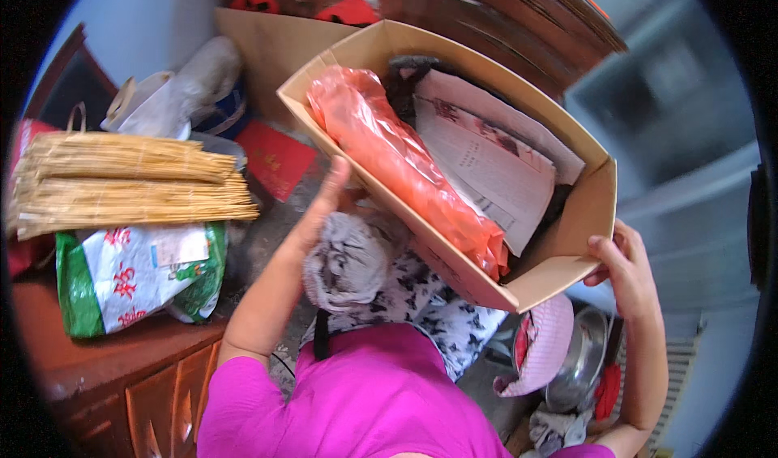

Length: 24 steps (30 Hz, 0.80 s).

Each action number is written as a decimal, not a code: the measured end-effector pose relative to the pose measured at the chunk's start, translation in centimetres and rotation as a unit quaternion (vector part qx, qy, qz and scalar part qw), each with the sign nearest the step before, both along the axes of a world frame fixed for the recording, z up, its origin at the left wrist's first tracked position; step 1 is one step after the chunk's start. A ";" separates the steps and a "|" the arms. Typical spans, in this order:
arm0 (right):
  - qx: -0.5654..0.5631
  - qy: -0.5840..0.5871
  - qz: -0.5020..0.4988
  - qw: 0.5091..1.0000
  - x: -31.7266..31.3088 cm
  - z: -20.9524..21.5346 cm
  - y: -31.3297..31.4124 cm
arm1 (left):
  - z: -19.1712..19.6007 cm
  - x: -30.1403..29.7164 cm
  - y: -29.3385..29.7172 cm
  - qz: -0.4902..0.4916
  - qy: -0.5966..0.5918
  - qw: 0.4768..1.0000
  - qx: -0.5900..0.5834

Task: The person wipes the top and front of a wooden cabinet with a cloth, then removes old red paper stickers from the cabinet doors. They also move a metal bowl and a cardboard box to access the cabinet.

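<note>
The cardboard box point(587, 215), red bundle point(405, 162) inside, is at upper centre; my right grip point(624, 267) pinches its lower-right edge, my left grip point(328, 194) touches its lower-left side, how closed I cannot tell.

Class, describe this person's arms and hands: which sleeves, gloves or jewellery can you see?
The left hand and right hand are bare, with no gloves, rings or watch visible. Both sleeves are magenta: the left sleeve is short and plain; the right sleeve barely shows.
</note>
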State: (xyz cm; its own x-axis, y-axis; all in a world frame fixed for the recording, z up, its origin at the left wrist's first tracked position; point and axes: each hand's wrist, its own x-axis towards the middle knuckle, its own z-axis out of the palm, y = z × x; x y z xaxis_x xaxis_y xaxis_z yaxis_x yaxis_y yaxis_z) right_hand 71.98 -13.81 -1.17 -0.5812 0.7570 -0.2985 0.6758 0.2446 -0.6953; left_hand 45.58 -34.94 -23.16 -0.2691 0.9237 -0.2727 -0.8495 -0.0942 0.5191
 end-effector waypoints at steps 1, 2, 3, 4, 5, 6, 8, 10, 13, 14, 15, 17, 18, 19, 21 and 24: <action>0.001 0.006 -0.010 1.000 0.7 1.2 -0.5 | 0.5 -0.3 -0.2 -0.024 -0.074 0.994 0.077; -0.007 0.009 -0.036 0.999 1.5 2.1 -1.0 | 1.1 -0.5 0.0 -0.034 -0.048 0.994 0.091; -0.005 0.016 -0.050 0.999 2.4 2.9 -1.3 | 2.5 0.0 0.4 -0.025 -0.022 0.996 0.086; 0.004 0.016 -0.076 0.997 4.1 4.2 -2.1 | 4.9 1.0 1.1 -0.026 -0.005 0.996 0.086; 0.064 0.051 -0.164 0.983 5.4 4.6 -3.3 | 6.9 1.6 1.7 -0.048 0.022 0.994 0.091; 0.025 0.031 -0.169 0.985 7.8 6.9 -3.4 | 8.4 2.6 2.5 -0.075 -0.017 0.992 0.097; 0.047 0.032 -0.215 0.975 9.7 9.1 -5.0 | 11.0 4.0 2.8 -0.099 0.016 0.986 0.132; 0.101 0.016 -0.244 0.964 12.0 11.6 -6.3 | 13.3 5.3 2.1 -0.162 -0.058 0.972 0.158; 0.209 -0.029 -0.288 0.934 16.7 15.9 -9.0 | 16.1 8.8 2.0 -0.232 0.016 0.960 0.158; 0.251 -0.036 -0.293 0.922 18.7 17.3 -9.8 | 16.8 9.7 1.9 -0.285 0.017 0.948 0.142; 0.265 -0.033 -0.297 0.917 21.2 18.7 -10.7 | 17.4 10.5 1.7 -0.339 0.019 0.932 0.126; 0.339 -0.066 -0.294 0.891 25.6 21.4 -13.1 | 18.3 12.8 2.6 -0.389 0.099 0.906 0.135; 0.356 -0.080 -0.302 0.881 27.7 22.4 -14.1 | 18.7 14.2 3.9 -0.425 0.141 0.880 0.161; 0.369 -0.096 -0.337 0.861 30.0 23.3 -15.5 | 19.1 15.8 5.4 -0.461 0.181 0.847 0.193; 0.357 -0.147 -0.406 0.828 33.6 28.4 -21.1 | 19.3 20.3 7.8 -0.480 0.206 0.801 0.292; 0.381 -0.144 -0.474 0.780 38.2 30.1 -25.6 | 19.1 26.9 10.5 -0.536 0.169 0.756 0.337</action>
